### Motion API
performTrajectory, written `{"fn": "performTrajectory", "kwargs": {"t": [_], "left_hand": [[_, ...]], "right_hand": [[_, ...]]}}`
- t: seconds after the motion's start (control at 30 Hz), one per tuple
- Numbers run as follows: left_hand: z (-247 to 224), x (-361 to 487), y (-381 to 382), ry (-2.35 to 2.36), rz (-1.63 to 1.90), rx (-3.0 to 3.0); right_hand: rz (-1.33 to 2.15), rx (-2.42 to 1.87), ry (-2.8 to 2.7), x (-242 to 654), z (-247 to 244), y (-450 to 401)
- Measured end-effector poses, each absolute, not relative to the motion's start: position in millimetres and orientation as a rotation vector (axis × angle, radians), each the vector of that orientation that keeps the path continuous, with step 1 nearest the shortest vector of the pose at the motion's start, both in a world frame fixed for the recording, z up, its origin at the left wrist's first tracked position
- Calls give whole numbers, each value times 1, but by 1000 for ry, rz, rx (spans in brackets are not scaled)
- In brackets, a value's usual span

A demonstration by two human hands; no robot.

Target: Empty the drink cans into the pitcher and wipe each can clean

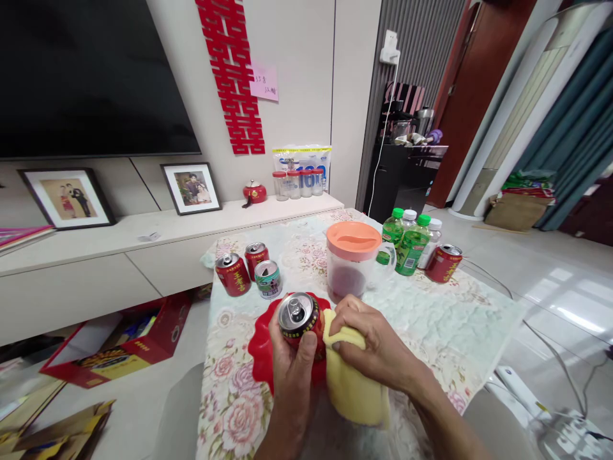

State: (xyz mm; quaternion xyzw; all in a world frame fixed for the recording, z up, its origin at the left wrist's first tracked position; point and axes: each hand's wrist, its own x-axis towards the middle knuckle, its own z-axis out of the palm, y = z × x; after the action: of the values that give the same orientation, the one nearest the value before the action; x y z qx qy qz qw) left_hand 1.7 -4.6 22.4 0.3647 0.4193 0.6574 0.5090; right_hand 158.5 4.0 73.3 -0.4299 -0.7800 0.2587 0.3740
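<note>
Much of a red dish (261, 348) is hidden: left hand (291, 367) clasps a red can (297, 314), right hand (371, 335) pinches a yellow cloth (354, 390).

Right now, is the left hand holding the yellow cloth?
No, the left hand holds a red can; the right hand holds the yellow cloth.

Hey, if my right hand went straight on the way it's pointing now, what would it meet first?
Probably the red drink can in your left hand, just beyond the yellow cloth your right hand holds; exact depth is unclear.
</note>
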Motion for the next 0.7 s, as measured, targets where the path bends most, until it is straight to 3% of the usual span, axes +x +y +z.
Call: {"fn": "performTrajectory", "kwargs": {"t": [0.3,0.7], "left_hand": [[11,-1,2,962,1618,934],[23,5,-4,1007,1483,992]], "right_hand": [[697,-1364,-2025,163,61,12],[569,-1022,-1698,154,80,-8]]}}
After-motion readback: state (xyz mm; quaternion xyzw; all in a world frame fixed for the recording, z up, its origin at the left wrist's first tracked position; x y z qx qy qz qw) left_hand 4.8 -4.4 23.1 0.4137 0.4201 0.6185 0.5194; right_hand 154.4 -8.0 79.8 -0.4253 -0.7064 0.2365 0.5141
